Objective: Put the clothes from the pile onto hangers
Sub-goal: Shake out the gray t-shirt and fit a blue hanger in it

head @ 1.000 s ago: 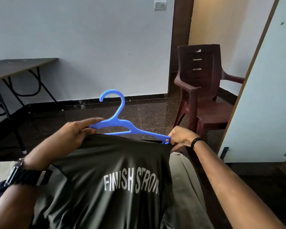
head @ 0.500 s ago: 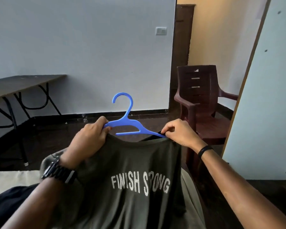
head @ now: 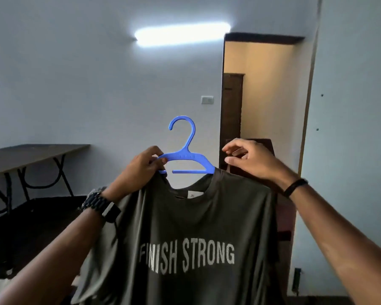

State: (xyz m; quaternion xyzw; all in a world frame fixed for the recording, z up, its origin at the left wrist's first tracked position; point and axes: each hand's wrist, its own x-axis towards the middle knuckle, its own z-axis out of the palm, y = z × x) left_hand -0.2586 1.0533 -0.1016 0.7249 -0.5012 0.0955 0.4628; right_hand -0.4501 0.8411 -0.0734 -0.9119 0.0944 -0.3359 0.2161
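Observation:
A dark olive T-shirt [head: 185, 216] printed "FINISH STRONG" hangs upright in front of me on a blue plastic hanger [head: 186, 159]. The hanger's right arm is inside the shirt's shoulder; its hook points up. My left hand [head: 141, 170] grips the hanger's left arm together with the shirt's left shoulder fabric. My right hand [head: 249, 159] hovers just above the shirt's right shoulder with thumb and fingers apart, holding nothing. The clothes pile is out of view.
A dark folding table [head: 31, 155] stands against the left wall. A brown plastic chair [head: 271, 148] is mostly hidden behind the shirt and my right hand. An open doorway [head: 260, 95] lies behind, and a white door panel [head: 350, 150] stands at the right.
Both hands have lifted the shirt and hanger up to eye level, and the view tilted upward. My right hand has let go of the hanger's right end and the collar.

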